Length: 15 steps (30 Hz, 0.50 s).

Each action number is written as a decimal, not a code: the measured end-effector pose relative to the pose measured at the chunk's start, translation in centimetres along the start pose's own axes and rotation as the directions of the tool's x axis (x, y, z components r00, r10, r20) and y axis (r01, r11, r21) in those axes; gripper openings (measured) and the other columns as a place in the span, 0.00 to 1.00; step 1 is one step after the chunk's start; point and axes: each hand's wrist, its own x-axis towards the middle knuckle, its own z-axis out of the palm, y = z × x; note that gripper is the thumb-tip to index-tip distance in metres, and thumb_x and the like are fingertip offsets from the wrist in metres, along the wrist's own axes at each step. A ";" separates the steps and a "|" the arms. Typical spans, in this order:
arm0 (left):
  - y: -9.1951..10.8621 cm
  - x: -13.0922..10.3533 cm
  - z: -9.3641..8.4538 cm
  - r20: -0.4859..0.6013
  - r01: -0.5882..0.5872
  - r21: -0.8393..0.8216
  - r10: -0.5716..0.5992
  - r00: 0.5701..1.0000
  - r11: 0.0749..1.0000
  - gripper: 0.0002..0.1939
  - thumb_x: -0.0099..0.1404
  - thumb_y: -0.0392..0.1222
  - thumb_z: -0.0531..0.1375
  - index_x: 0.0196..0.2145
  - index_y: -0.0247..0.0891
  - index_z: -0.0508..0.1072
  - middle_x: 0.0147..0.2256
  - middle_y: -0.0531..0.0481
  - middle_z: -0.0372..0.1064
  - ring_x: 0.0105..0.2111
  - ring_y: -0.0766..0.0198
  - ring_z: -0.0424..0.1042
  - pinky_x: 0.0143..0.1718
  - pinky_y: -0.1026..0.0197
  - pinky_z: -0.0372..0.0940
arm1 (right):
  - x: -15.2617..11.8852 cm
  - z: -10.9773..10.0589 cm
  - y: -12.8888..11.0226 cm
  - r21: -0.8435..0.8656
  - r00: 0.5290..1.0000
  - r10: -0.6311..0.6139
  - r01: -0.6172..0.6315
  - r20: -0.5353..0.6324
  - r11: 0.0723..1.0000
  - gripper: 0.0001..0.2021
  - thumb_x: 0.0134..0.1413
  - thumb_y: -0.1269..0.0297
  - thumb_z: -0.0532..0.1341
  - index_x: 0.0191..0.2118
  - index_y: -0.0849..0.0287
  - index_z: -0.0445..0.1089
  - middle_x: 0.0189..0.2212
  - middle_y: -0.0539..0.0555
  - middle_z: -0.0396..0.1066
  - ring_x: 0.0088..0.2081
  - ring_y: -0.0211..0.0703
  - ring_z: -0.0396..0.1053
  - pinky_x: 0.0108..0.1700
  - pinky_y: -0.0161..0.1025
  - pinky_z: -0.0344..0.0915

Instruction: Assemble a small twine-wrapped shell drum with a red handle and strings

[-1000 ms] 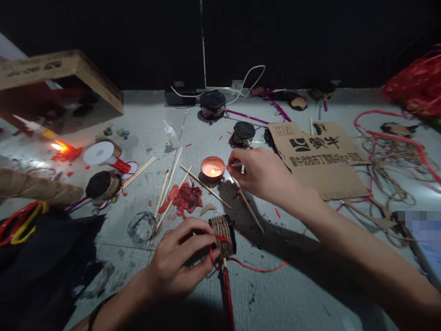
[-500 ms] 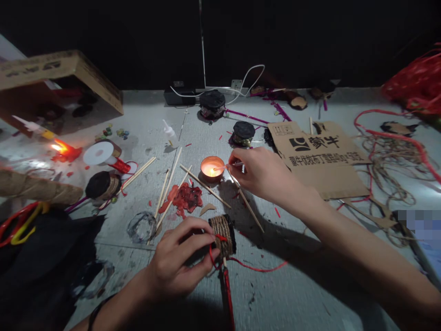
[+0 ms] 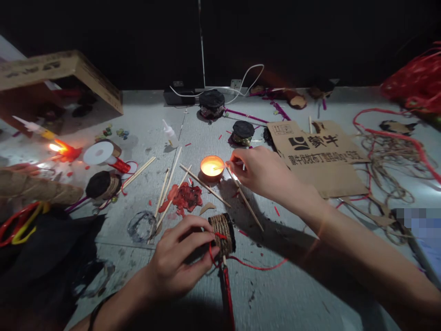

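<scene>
My left hand is closed at the side of a small twine-wrapped drum with black ends. Its fingertips are against the drum and a red cord knotted there. Part of that cord trails right across the table. A red-wrapped handle runs from the drum towards me. My right hand pinches a thin stick, its tip over the lit candle in a shallow round cup. Most of the stick is hidden by my fingers and the glare.
Wooden sticks and red wax lie around the candle. A glue bottle and two black-topped drums stand behind. Flat cardboard and tangled twine are right; a flame, spool and scissors left.
The candle's glow has grown brighter and wider around the stick's tip. Both hands have stayed almost in place, the left still at the drum.
</scene>
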 end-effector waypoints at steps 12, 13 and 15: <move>-0.1 0.0 -0.1 -0.005 -0.016 -0.044 0.016 1.000 0.999 0.08 0.71 0.26 0.65 0.47 0.31 0.77 0.45 0.43 0.74 0.45 0.63 0.76 0.47 0.62 0.76 | -6.7 -3.6 4.1 0.274 0.994 0.022 0.010 -0.112 0.962 0.17 0.70 0.53 0.58 0.31 0.54 0.74 0.19 0.49 0.70 0.19 0.39 0.61 0.26 0.42 0.53; 0.0 0.1 -0.1 -0.005 -0.019 -0.042 0.018 1.000 0.999 0.08 0.71 0.26 0.66 0.47 0.31 0.77 0.45 0.43 0.73 0.45 0.63 0.76 0.47 0.62 0.76 | -7.3 -3.5 4.5 0.282 0.994 0.035 -0.005 -0.102 0.959 0.17 0.70 0.52 0.58 0.31 0.53 0.74 0.20 0.49 0.70 0.19 0.39 0.62 0.26 0.42 0.53; 0.0 0.2 -0.1 -0.007 -0.016 -0.034 0.016 1.000 0.999 0.08 0.71 0.26 0.66 0.46 0.31 0.77 0.45 0.43 0.73 0.45 0.64 0.76 0.47 0.62 0.76 | -8.3 -3.0 5.3 0.310 0.995 0.067 -0.041 -0.073 0.950 0.19 0.70 0.49 0.58 0.31 0.53 0.74 0.19 0.49 0.70 0.19 0.40 0.63 0.25 0.42 0.54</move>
